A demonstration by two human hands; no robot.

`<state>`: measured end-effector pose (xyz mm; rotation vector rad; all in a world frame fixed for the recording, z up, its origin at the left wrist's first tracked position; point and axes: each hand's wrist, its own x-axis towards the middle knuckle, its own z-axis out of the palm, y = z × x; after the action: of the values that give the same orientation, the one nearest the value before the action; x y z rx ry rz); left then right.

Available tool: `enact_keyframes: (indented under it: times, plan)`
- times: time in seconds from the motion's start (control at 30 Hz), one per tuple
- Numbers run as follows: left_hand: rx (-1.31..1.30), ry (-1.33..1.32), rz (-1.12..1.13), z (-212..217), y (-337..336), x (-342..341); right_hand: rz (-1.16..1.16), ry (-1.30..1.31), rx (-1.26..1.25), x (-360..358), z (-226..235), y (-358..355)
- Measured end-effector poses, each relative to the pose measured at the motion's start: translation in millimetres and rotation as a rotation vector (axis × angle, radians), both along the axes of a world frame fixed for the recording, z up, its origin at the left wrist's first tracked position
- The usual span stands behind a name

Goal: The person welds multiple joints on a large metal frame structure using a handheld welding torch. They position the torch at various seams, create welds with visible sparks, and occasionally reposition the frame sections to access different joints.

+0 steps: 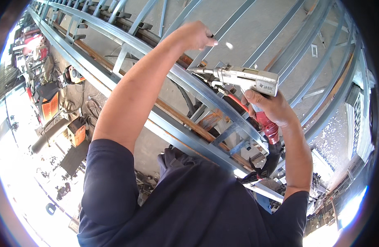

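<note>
In my right hand [269, 106] is a pale grey, pistol-shaped welding gun [243, 78]. My fingers wrap its grip, below which red tape [268, 126] and a dark cable sleeve [273, 155] run down. The gun's narrow nozzle points left and lies just over the joint of a galvanised steel frame [206, 95]; whether it touches the metal I cannot tell. My left hand [197, 36] is stretched out past the nozzle, above the frame's crossbars. Its fingers are curled in, the thumb close to them; anything between them is too small to make out.
Long steel bars [276, 39] spread across the far side and right. A rusty bar [179, 113] runs diagonally beneath the frame, near my body. Orange-fronted machines [77, 131], hoses and clutter lie on the floor at left. Stacked ribbed panels [358, 119] stand at right.
</note>
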<state>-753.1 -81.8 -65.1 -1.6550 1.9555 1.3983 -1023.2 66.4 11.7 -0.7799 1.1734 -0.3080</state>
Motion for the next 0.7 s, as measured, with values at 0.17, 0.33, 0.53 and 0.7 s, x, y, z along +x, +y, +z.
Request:
enact_keyframes:
  times: [0.17, 0.33, 0.53, 0.7]
  plan:
    - [-0.016, 0.004, -0.011, -2, 0, -1, -0.011, -0.036, 0.002, -1, -8, 1]
    - [-0.036, -0.007, -0.004, 0, 1, -4, 0.033, -0.041, 0.000, -5, -13, 2]
    - [-0.076, 0.052, -0.038, -9, -1, -1, 0.024, -0.049, -0.019, -3, -12, 2]
    - [-0.084, 0.027, -0.065, -6, -2, -3, 0.035, -0.040, -0.023, -2, -8, 0]
